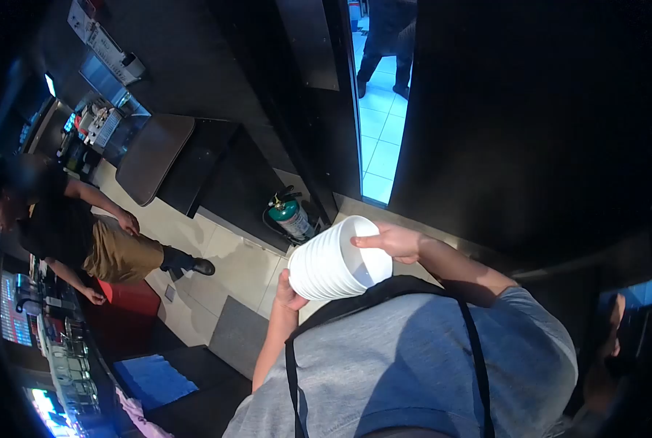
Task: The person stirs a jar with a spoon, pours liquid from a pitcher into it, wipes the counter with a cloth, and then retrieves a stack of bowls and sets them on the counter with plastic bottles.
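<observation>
Between my hands, in front of my chest, is a stack of white bowls [326, 264], nested and tilted onto its side. The open mouth of the end bowl faces right. My right hand [395, 242] grips that bowl's rim, with the thumb inside and the fingers outside. At the lower left end, my left hand [288, 292] supports the base of the stack; most of its fingers are hidden behind the bowls.
A door gap [384, 139] ahead shows a tiled floor and a person's legs. A green fire extinguisher [291, 219] stands by the dark cabinet [209, 164]. On the left another person [78, 226] walks near a red box [129, 306] and a counter with glassware [70, 372].
</observation>
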The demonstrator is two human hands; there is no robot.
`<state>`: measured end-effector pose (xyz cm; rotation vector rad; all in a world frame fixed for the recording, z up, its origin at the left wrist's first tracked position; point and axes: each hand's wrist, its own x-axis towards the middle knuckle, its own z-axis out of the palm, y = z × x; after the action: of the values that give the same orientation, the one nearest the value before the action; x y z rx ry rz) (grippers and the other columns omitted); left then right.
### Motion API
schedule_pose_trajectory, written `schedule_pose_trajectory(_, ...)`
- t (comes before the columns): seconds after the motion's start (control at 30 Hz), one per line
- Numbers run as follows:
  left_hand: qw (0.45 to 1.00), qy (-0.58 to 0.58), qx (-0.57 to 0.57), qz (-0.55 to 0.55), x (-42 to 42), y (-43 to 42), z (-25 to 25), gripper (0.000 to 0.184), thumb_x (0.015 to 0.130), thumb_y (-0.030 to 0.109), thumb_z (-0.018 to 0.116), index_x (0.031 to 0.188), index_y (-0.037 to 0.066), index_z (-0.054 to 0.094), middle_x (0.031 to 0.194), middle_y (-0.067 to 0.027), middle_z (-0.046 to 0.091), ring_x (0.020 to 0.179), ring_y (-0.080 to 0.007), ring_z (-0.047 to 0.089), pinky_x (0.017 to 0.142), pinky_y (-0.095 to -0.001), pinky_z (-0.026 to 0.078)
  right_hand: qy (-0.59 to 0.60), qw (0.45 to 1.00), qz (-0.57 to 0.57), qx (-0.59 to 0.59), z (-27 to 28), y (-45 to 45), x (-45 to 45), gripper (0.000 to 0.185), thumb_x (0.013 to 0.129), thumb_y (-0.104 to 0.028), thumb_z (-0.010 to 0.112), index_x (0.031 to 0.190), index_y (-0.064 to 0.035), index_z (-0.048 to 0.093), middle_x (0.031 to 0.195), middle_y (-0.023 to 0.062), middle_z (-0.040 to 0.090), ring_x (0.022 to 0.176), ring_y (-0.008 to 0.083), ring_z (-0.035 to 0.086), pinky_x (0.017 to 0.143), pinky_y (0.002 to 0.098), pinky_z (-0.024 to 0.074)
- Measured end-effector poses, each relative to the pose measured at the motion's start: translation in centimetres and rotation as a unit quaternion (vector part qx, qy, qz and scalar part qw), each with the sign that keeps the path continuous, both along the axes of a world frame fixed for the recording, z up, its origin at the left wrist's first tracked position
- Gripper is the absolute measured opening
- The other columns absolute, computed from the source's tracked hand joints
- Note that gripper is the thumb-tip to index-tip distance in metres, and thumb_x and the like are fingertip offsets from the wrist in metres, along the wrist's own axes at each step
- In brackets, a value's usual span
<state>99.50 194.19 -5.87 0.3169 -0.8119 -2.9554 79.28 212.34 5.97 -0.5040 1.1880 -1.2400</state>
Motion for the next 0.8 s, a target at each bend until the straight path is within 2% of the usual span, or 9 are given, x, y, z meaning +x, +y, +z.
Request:
schedule_pose_trajectory(0.17, 0.998, 0.009, -0.015, 0.059, -5.7, -1.7, 1.3, 0.094, 0.065, 0.054, 0.071, 0.134, 0.004, 0.032, 0.132, -0.0163, 0.044, 0.117, -0.0315, 0.048, 0.096, -0.0469, 0.042, 0.022, 0.997, 0.069, -0.037, 1.5, -4.5, -7.8, 0.047, 0.089, -0.021, 0.056, 0.129, -0.0003, 0.041, 0.118, 0.0115, 0.054, 0.109, 0.0205, 0.050, 0.092, 0.0329, 0.0416)
schedule_pose_trajectory(0.27, 0.989, 0.008, -0.049, 0.141, -8.7, -2.3, 1.7, 0.091, 0.068, 0.059, 0.064, 0.134, 0.005, 0.034, 0.130, -0.0176, 0.045, 0.114, -0.0338, 0.049, 0.093, -0.0483, 0.044, 0.034, 0.992, 0.121, -0.033, 2.7, -7.8, -12.1, 0.045, 0.088, -0.020, 0.056, 0.126, -0.0005, 0.043, 0.116, 0.0107, 0.054, 0.108, 0.0206, 0.051, 0.091, 0.0326, 0.0420)
schedule_pose_trajectory(0.3, 0.988, 0.002, -0.046, 0.148, -9.3, -2.4, 2.0, 0.091, 0.068, 0.059, 0.064, 0.134, 0.005, 0.034, 0.130, -0.0176, 0.045, 0.114, -0.0338, 0.049, 0.093, -0.0483, 0.044, 0.030, 0.988, 0.152, -0.031, 3.0, -9.1, -13.2, 0.044, 0.088, -0.020, 0.057, 0.125, -0.0006, 0.044, 0.115, 0.0107, 0.055, 0.108, 0.0206, 0.051, 0.091, 0.0325, 0.0421)
schedule_pose_trajectory(0.37, 0.985, 0.019, 0.005, 0.172, -10.5, -2.8, 2.9, 0.097, 0.065, 0.056, 0.070, 0.136, 0.002, 0.030, 0.134, -0.0178, 0.041, 0.120, -0.0332, 0.044, 0.100, -0.0491, 0.037, 0.034, 0.983, 0.180, -0.005, 3.6, -11.6, -15.1, 0.043, 0.087, -0.021, 0.057, 0.124, -0.0012, 0.045, 0.115, 0.0109, 0.055, 0.108, 0.0207, 0.051, 0.092, 0.0327, 0.0416)
schedule_pose_trajectory(0.5, 0.969, -0.020, -0.014, 0.245, -12.5, -4.6, 4.5, 0.098, 0.065, 0.057, 0.070, 0.135, 0.003, 0.030, 0.134, -0.0174, 0.041, 0.120, -0.0331, 0.044, 0.099, -0.0494, 0.038, 0.049, 0.969, 0.238, -0.042, 5.0, -16.7, -18.3, 0.043, 0.086, -0.022, 0.059, 0.122, -0.0016, 0.048, 0.114, 0.0114, 0.055, 0.107, 0.0207, 0.052, 0.090, 0.0333, 0.0428)
schedule_pose_trajectory(0.57, 0.946, -0.074, -0.031, 0.315, -13.7, -5.3, 5.3, 0.090, 0.069, 0.064, 0.060, 0.136, 0.009, 0.032, 0.133, -0.0162, 0.041, 0.113, -0.0347, 0.049, 0.088, -0.0490, 0.047, 0.038, 0.960, 0.265, -0.080, 5.5, -18.7, -19.4, 0.043, 0.085, -0.022, 0.060, 0.121, -0.0013, 0.049, 0.113, 0.0110, 0.057, 0.106, 0.0202, 0.053, 0.089, 0.0331, 0.0431)
schedule_pose_trajectory(0.63, 0.962, -0.046, -0.041, 0.266, -14.7, -7.0, 5.7, 0.093, 0.069, 0.065, 0.060, 0.136, 0.009, 0.030, 0.135, -0.0154, 0.039, 0.116, -0.0336, 0.046, 0.092, -0.0486, 0.044, 0.038, 0.961, 0.270, -0.048, 6.2, -20.4, -20.8, 0.042, 0.084, -0.020, 0.062, 0.119, -0.0008, 0.050, 0.110, 0.0101, 0.058, 0.104, 0.0197, 0.054, 0.090, 0.0325, 0.0423)
schedule_pose_trajectory(0.7, 0.960, -0.020, -0.005, 0.278, -16.7, -7.8, 6.5, 0.099, 0.064, 0.058, 0.070, 0.136, 0.004, 0.030, 0.134, -0.0162, 0.041, 0.121, -0.0325, 0.043, 0.098, -0.0491, 0.039, 0.038, 0.964, 0.257, -0.063, 6.4, -21.5, -22.4, 0.042, 0.084, -0.021, 0.062, 0.119, -0.0007, 0.051, 0.111, 0.0105, 0.058, 0.105, 0.0203, 0.053, 0.091, 0.0327, 0.0415)
schedule_pose_trajectory(0.8, 0.963, 0.009, -0.016, 0.270, -19.6, -9.0, 7.0, 0.099, 0.063, 0.056, 0.072, 0.136, 0.004, 0.029, 0.135, -0.0170, 0.040, 0.121, -0.0322, 0.043, 0.098, -0.0486, 0.039, 0.069, 0.966, 0.247, -0.041, 7.2, -22.4, -24.8, 0.043, 0.084, -0.023, 0.061, 0.120, -0.0011, 0.050, 0.113, 0.0112, 0.057, 0.107, 0.0219, 0.052, 0.093, 0.0332, 0.0403)
